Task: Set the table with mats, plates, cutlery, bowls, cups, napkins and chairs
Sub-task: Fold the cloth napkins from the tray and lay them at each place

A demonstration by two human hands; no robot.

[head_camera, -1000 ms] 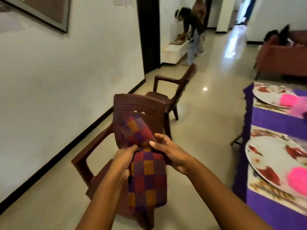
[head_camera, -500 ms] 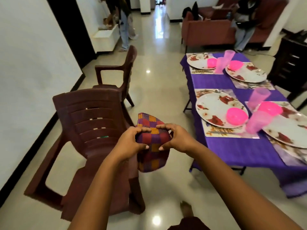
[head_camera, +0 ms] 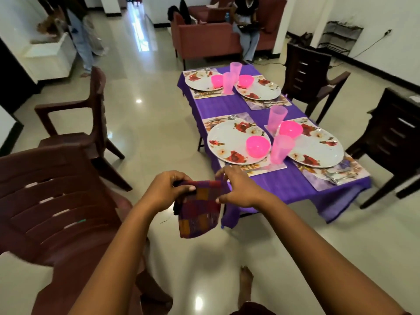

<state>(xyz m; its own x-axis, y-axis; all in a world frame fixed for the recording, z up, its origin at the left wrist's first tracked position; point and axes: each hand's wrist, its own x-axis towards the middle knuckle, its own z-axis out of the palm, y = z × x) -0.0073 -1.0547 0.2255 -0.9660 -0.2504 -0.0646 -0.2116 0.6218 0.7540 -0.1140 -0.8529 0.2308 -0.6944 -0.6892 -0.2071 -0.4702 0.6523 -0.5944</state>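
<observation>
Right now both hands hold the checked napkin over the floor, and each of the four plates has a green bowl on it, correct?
Not quite: the bowls are pink, as the head view shows. Both hands, left and right, do hold the checked napkin over the floor.

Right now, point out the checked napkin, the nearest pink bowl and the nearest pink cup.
checked napkin (head_camera: 200,214), head view, middle of the hanging cloth
nearest pink bowl (head_camera: 258,146), head view, its inside
nearest pink cup (head_camera: 280,149), head view, its side wall

Home dining-living room, laid table (head_camera: 268,194), plastic chairs (head_camera: 86,123), sofa (head_camera: 204,39), probably a shoe rack (head_camera: 341,37)
</observation>
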